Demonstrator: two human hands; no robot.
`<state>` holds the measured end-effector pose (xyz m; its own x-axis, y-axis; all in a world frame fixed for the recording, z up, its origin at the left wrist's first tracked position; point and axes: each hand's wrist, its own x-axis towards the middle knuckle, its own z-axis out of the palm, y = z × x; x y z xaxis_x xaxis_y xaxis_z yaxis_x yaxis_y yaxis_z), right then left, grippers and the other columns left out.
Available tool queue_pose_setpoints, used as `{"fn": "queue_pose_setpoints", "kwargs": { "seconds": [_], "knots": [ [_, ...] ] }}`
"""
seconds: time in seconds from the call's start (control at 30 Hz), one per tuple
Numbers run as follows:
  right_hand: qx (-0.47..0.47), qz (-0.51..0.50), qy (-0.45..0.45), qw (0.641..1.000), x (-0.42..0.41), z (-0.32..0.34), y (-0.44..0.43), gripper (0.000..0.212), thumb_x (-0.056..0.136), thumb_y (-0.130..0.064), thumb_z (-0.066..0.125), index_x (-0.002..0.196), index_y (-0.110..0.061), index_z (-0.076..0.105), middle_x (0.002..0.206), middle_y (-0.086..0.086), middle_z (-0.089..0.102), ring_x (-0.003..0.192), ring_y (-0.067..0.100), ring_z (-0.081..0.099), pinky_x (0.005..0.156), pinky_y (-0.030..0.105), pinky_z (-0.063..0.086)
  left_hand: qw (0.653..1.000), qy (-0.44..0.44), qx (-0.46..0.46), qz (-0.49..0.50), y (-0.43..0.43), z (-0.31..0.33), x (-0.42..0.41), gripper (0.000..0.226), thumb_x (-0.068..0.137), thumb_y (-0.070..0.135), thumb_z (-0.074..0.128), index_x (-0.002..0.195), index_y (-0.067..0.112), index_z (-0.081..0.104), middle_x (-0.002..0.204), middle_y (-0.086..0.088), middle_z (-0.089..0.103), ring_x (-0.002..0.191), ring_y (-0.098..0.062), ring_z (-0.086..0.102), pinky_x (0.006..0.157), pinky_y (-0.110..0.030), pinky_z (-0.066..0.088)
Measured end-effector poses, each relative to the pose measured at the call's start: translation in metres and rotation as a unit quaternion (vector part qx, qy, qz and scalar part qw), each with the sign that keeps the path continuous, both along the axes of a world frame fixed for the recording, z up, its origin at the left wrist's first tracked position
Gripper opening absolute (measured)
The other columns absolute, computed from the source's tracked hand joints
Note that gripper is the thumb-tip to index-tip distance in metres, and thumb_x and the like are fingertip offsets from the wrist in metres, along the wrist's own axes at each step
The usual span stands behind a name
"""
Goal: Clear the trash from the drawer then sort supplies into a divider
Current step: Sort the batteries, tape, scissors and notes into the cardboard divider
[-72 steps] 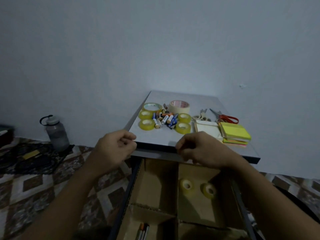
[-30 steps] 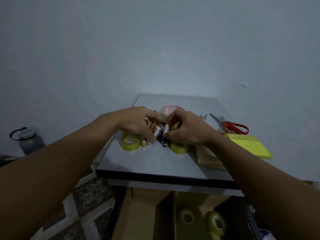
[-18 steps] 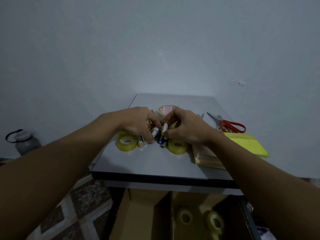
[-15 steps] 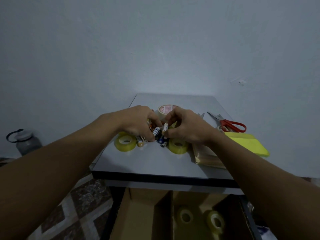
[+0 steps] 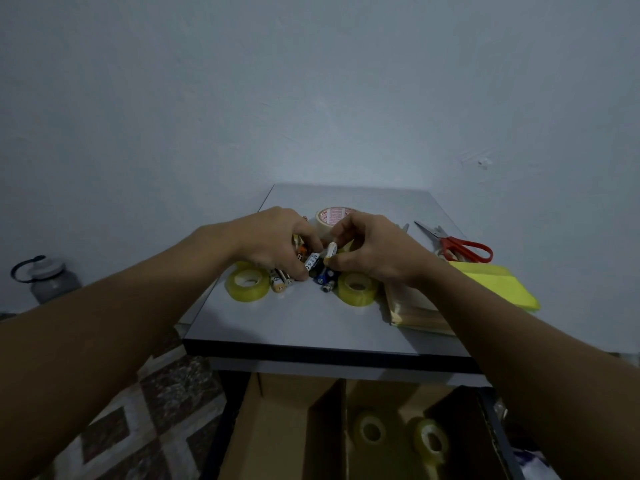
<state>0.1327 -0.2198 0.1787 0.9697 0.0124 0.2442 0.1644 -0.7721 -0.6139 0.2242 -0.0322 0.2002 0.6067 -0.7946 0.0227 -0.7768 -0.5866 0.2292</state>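
Note:
A pile of small batteries (image 5: 317, 271) lies in the middle of the grey table top (image 5: 311, 323). My left hand (image 5: 277, 240) curls over the pile's left side and grips several batteries. My right hand (image 5: 370, 251) pinches a white battery (image 5: 330, 252) between thumb and fingers on the pile's right. Yellow tape rolls (image 5: 248, 285) (image 5: 357, 288) flank the pile. Below the table, the open drawer holds a cardboard divider (image 5: 325, 427) with two tape rolls (image 5: 370, 429) in one compartment.
A wide masking tape roll (image 5: 330, 216) stands behind my hands. Red-handled scissors (image 5: 457, 245), yellow sticky notes (image 5: 498, 284) and a paper pad (image 5: 415, 310) lie on the right. A grey water bottle (image 5: 48, 278) stands on the patterned floor at left.
Both hands moved from the table's front edge up to the battery pile and closed on batteries. Over the last half second they have hardly moved.

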Motion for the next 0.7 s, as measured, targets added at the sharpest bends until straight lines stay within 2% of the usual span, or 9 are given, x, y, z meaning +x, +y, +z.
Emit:
{"fn": "queue_pose_setpoints", "kwargs": {
  "seconds": [0.2,0.43,0.6,0.7],
  "knots": [
    [0.004,0.003,0.001,1.000,-0.001,0.002,-0.002,0.045,0.075,-0.030,0.081,0.112,-0.020,0.058,0.103,-0.003,0.064,0.091,0.017,0.065,0.084,0.042,0.059,1.000,0.004,0.005,-0.009,0.001,-0.002,0.005,0.047,0.070,0.041,0.085,0.113,0.040,0.067,0.101,0.014,0.059,0.081,-0.002,0.057,0.069,-0.021,0.043],
    [0.015,0.004,0.004,1.000,-0.002,0.003,-0.003,0.045,0.075,-0.030,0.082,0.112,-0.021,0.058,0.104,-0.003,0.065,0.091,0.016,0.066,0.083,0.041,0.059,1.000,0.010,-0.007,-0.012,-0.001,-0.001,0.004,0.045,0.070,0.040,0.086,0.111,0.038,0.067,0.097,0.019,0.056,0.079,0.000,0.057,0.066,-0.019,0.041],
    [0.026,0.002,0.004,1.000,-0.005,0.004,-0.006,0.043,0.075,-0.028,0.081,0.111,-0.020,0.059,0.104,-0.001,0.065,0.091,0.018,0.067,0.081,0.043,0.060,0.997,0.057,-0.055,0.005,0.004,0.003,0.001,0.041,0.069,0.030,0.088,0.106,0.032,0.070,0.077,0.017,0.065,0.065,0.004,0.063,0.061,-0.020,0.048],
    [0.032,-0.003,0.001,0.999,-0.007,0.005,-0.008,0.044,0.072,-0.029,0.083,0.108,-0.021,0.060,0.102,0.000,0.066,0.089,0.020,0.068,0.079,0.046,0.060,0.995,0.066,-0.070,0.011,0.006,0.009,-0.003,0.039,0.071,0.026,0.087,0.106,0.030,0.070,0.063,0.026,0.064,0.059,0.002,0.062,0.059,-0.019,0.044]
  ]
}}
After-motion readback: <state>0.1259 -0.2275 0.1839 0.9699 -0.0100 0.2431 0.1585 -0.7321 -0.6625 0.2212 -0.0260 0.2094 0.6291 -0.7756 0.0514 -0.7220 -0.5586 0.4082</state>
